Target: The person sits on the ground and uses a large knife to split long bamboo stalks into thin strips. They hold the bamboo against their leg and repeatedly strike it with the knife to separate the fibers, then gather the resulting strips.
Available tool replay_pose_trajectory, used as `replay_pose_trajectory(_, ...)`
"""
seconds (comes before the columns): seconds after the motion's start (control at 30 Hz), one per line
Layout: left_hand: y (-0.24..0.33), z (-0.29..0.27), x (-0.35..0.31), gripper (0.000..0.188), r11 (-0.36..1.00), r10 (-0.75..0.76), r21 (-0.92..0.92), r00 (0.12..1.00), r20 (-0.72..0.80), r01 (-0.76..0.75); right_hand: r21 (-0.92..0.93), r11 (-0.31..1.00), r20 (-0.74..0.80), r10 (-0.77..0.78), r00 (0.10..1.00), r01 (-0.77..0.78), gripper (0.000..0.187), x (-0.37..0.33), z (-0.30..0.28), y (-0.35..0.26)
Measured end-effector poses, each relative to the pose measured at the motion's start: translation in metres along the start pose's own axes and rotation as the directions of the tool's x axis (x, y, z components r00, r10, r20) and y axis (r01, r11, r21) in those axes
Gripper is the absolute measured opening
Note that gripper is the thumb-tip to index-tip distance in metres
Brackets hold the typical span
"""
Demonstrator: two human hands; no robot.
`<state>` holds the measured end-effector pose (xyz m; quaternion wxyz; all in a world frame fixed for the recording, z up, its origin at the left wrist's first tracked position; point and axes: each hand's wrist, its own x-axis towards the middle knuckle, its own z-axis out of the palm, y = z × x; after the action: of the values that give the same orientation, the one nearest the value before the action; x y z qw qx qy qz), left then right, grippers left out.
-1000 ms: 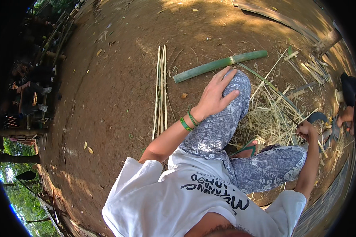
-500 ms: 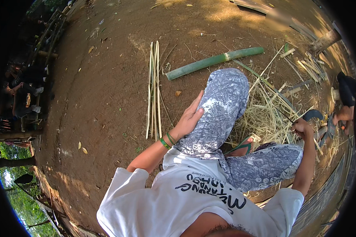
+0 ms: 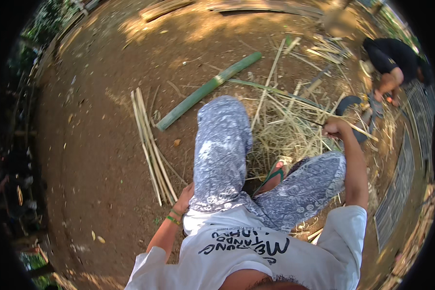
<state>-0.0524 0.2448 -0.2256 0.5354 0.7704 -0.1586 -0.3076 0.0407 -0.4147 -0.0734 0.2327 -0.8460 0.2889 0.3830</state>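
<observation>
Right hand [image 3: 337, 127]: raised at about two o'clock from the seated person's knees, fingers closed round a thin bamboo strip [image 3: 360, 129] that runs on toward three o'clock; a dark sliver also shows at the fist on its nine o'clock side, and whether that is a blade or another strip cannot be told. The fist sits over a loose heap of pale shavings [image 3: 285, 130].

Left hand [image 3: 184, 197]: low beside the hip at about eight o'clock, near or on the ground, just beside the near ends of a bundle of split bamboo strips [image 3: 150, 145]. Whether the fingers are spread or curled cannot be told from this angle; it holds nothing visible.

Outward: a green bamboo pole [image 3: 208, 89] lies on the bare earth at twelve o'clock, slanting from eleven toward one. A green sandal [image 3: 274, 174] shows between the patterned trouser legs. At two o'clock, further out, a second person in a dark top [image 3: 391, 55] bends over their own work; their hands are separate from the wearer's.

Assessment: the strip appears to be drawn or trimmed one-handed. Sound practice would be to keep the grip firm and close to the working point, bring the idle left hand up to steady the strip clear of any edge, and keep the legs out of the pull line.
</observation>
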Motion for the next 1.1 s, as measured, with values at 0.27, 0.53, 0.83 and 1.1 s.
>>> replay_pose_trajectory(0.27,0.061,0.014,0.032,0.067,0.689,-0.390,-0.696,0.913,-0.117,0.204,-0.121,0.992,-0.011,0.042,0.999,-0.043,0.014,0.002,-0.005,0.012)
replay_pose_trajectory(0.53,0.190,0.030,0.065,0.079,0.997,0.077,0.019,0.846,-0.528,-0.079,-0.033,0.994,0.015,0.108,0.994,-0.107,0.024,-0.003,-0.005,0.002)
replay_pose_trajectory(0.83,0.231,0.029,0.039,0.081,0.188,0.513,0.762,0.724,0.462,-0.619,-0.150,0.985,0.078,0.094,0.992,-0.082,0.030,0.007,-0.009,0.012)
replay_pose_trajectory(1.1,0.332,-0.071,0.161,0.073,-0.151,0.631,0.883,0.645,0.431,-0.444,-0.053,0.995,0.009,0.085,0.996,-0.084,0.030,0.001,-0.009,0.015)
